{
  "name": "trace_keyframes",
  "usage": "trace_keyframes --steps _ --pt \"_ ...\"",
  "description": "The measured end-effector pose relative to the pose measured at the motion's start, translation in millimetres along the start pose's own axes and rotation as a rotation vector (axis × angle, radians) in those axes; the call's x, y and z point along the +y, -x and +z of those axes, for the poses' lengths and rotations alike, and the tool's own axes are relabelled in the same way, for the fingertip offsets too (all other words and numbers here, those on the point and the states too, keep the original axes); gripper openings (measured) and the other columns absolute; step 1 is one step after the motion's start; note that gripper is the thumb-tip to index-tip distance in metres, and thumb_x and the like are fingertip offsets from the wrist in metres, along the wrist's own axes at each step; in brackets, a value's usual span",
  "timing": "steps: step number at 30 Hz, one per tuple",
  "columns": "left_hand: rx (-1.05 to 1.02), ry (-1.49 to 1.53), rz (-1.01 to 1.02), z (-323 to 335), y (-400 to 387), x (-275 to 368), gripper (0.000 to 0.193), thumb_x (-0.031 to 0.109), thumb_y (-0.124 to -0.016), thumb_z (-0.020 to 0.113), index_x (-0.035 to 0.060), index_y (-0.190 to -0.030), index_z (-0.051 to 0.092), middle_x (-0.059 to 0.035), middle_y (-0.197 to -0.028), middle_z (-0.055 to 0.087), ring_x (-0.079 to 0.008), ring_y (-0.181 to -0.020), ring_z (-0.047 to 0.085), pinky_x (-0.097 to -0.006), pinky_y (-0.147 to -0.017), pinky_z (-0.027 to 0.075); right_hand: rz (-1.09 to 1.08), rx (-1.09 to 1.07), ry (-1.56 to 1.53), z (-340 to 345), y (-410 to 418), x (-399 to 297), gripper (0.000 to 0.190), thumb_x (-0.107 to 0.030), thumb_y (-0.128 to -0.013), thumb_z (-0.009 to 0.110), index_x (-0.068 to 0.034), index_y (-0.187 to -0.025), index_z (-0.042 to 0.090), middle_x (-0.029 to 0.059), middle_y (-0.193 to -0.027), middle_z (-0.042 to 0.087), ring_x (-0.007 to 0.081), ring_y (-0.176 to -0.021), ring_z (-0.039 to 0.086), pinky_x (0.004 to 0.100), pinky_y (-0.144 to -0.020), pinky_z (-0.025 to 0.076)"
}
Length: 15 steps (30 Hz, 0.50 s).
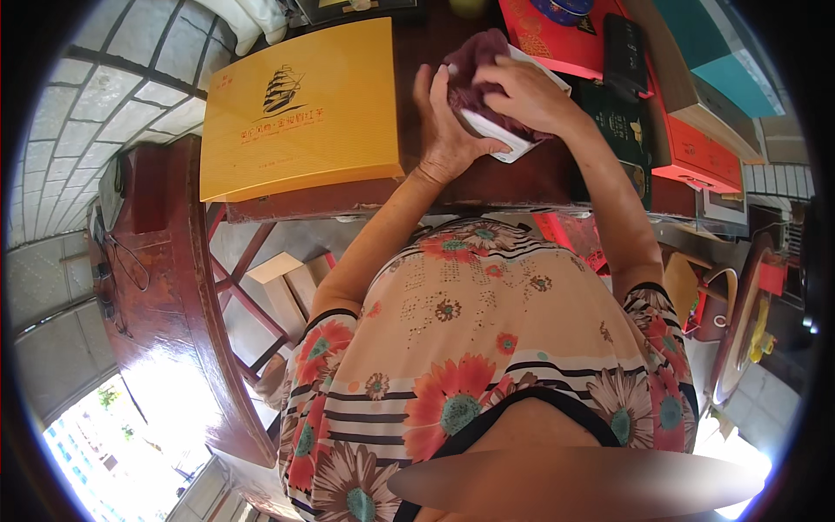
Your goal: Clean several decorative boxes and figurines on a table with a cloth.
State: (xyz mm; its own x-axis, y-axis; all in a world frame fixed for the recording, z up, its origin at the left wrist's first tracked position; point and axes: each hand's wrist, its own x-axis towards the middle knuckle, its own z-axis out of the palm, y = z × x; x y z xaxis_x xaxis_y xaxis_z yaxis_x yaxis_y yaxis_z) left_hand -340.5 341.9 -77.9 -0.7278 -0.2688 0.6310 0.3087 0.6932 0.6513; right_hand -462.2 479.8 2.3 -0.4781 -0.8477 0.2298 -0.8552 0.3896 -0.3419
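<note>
A small white box is tilted above the dark red wooden table. My left hand grips its near left side, the thumb on the near corner and the fingers raised along the far left. A bunched maroon cloth covers most of the box and sticks up past its far edge. My right hand is on the cloth with bent fingers, slightly blurred. How much of the cloth lies inside the box is hidden by my hands.
A large yellow gift box with a ship print lies to the left. To the right are a red box, a black case and a dark green box. The worn table edge runs before me. A second wooden table stands left.
</note>
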Motion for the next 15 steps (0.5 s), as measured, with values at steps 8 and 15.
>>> trace_keyframes --steps 8,15 --pt "-0.182 0.420 -0.064 17.5 2.5 -36.0 0.144 0.021 -0.044 0.100 0.0045 -0.152 0.007 -0.0230 -0.139 0.048 -0.0330 -0.125 0.053 -0.0389 -0.105 0.044 -0.075 -0.005 -0.025 3.5 -12.3 -22.3 0.025 -0.010 -0.077 0.064 -0.010 -0.102 0.062 0.0105 -0.095 0.054 0.0302 -0.092 0.061 0.0418 -0.080 0.049" --pt "-0.105 0.242 -0.085 -0.6 -0.9 -10.0 0.142 0.024 -0.041 0.100 0.0009 -0.150 0.012 -0.0271 -0.126 0.056 -0.0426 -0.114 0.058 -0.0452 -0.098 0.047 0.166 0.451 0.409 16.9 -42.9 -14.4 0.030 -0.009 -0.078 0.066 -0.014 -0.107 0.057 0.0154 -0.102 0.053 0.0357 -0.100 0.058 0.0454 -0.084 0.050"
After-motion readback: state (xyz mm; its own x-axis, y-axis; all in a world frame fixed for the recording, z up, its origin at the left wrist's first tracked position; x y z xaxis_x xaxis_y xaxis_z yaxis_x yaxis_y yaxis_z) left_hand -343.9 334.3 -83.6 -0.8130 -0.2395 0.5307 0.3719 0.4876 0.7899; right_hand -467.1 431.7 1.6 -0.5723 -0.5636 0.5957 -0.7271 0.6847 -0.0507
